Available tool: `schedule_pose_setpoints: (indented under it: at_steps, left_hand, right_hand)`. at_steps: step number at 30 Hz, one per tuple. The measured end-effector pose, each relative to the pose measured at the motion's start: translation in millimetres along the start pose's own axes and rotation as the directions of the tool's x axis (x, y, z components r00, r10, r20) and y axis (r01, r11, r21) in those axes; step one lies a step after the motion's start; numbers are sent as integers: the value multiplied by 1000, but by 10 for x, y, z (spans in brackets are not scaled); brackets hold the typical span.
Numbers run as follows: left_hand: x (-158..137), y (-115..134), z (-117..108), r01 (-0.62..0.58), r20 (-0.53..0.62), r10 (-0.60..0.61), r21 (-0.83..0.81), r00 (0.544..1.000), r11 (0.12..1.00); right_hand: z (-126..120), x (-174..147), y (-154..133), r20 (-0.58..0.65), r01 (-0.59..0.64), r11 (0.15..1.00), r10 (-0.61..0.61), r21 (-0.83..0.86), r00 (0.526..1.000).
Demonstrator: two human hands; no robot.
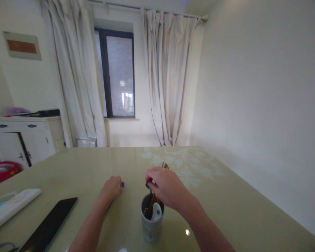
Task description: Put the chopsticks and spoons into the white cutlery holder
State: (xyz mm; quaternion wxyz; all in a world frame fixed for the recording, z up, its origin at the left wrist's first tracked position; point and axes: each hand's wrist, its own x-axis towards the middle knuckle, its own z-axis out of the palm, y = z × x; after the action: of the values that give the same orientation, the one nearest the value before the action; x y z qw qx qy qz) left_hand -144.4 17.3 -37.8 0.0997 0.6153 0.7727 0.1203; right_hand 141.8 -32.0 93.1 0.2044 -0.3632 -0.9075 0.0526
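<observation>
A pale grey patterned cup [151,229] stands upright on the table, with wooden chopsticks [152,206] and a white ceramic spoon [156,212] leaning inside. Over its rim, my right hand [166,183] pinches a dark utensil with a rounded top, like a spoon [148,185], whose lower part points down into the cup. My left hand [111,189] is left of the cup, low over the table, its fingers curled round a thin dark object [122,184]. One end of that object shows at the fingertips and a dark sliver appears below the wrist; its kind is unclear.
On the left of the glossy table [126,157] lie a black flat slab [51,224], a white long object [15,208] and part of a pair of scissors [2,245]. A white cabinet [36,136] and a red basin [5,171] stand beyond the left edge. A wall borders the right side.
</observation>
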Motion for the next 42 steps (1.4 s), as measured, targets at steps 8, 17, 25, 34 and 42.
schedule_pose_setpoints:
  at_steps: [8,17,25,34,42]
  left_hand:
    - [-19,132,-176,-16,28,22,-190,999,982]
    - [-651,843,-1120,-419,-299,307,-769,903,483]
    - [-1088,1416,-1192,-513,-443,264,-787,857,343]
    - [-952,1414,-1021,-510,-362,387,-756,848,410]
    - [-731,1313,-656,-451,31,591,-613,806,649]
  right_hand:
    - [-29,-46,39,40,-39,999,39,-12,998]
    - [-108,-60,19,20,-86,995,85,51,996]
    - [-394,-159,-67,-224,53,787,110,614,968]
    - [-552,-263,-30,-427,62,912,129,406,895]
    - [-486,-226,88,-353,-112,941,228,320,908]
